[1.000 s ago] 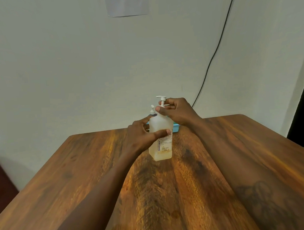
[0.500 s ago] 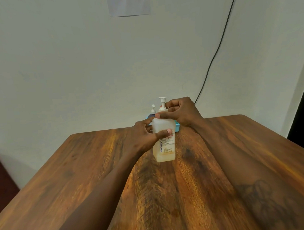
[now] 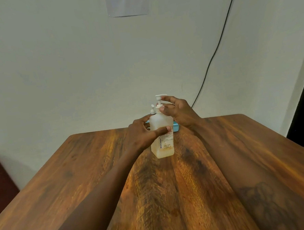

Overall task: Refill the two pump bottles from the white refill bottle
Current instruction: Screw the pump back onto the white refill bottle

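Observation:
A translucent pump bottle [image 3: 162, 142] with a little yellowish liquid at its bottom stands upright on the wooden table [image 3: 80, 172]. My left hand [image 3: 143, 133] wraps its body from the left, thumb across the label. My right hand [image 3: 177, 111] pinches the white pump collar at the neck, just under the pump head [image 3: 160, 97]. A second pump bottle [image 3: 152, 110] stands right behind, with only its white pump top showing. The white refill bottle is not visible.
A blue object [image 3: 175, 127] lies at the table's far edge behind the bottles, mostly hidden. The wall stands close behind the table; a black cable [image 3: 215, 52] runs down it. A dark red seat [image 3: 0, 177] is at the left.
The bottle, tilted a second ago, now stands upright on the table. My right hand's fingers have shifted around the pump collar; my left hand keeps its grip on the body.

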Available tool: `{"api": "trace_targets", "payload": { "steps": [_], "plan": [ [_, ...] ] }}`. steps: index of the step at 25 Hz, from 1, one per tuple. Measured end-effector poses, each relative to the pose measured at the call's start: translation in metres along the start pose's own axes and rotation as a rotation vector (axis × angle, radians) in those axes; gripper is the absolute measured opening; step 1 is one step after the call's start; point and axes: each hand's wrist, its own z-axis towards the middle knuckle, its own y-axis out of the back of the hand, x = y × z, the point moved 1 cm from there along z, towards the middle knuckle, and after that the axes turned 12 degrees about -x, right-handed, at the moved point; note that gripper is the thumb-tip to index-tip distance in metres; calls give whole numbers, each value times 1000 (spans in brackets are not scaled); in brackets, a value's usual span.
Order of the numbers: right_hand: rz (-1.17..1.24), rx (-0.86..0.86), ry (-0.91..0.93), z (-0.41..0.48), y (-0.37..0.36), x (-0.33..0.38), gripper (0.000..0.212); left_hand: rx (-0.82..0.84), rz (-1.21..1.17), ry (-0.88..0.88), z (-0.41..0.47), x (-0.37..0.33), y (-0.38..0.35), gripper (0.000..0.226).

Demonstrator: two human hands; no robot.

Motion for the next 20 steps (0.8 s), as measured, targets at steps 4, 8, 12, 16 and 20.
{"api": "trace_targets", "payload": {
  "steps": [4, 8, 12, 16, 20],
  "plan": [
    [23, -20, 72, 0, 6, -1, 39, 32, -39, 13, -2, 0, 3, 96],
    [-7, -112, 39, 3, 9, 2, 40, 55, -28, -13, -4, -1, 4, 93],
    [-137, -147, -3, 5, 5, -2, 54, 42, 5, -54, -4, -5, 1, 88],
    [53, 65, -13, 1, 2, 0, 42, 39, -23, -25, 0, -6, -1, 89],
    [92, -17, 55, -3, 9, 1, 25, 41, -16, -28, 1, -5, 0, 91]
  ]
}}
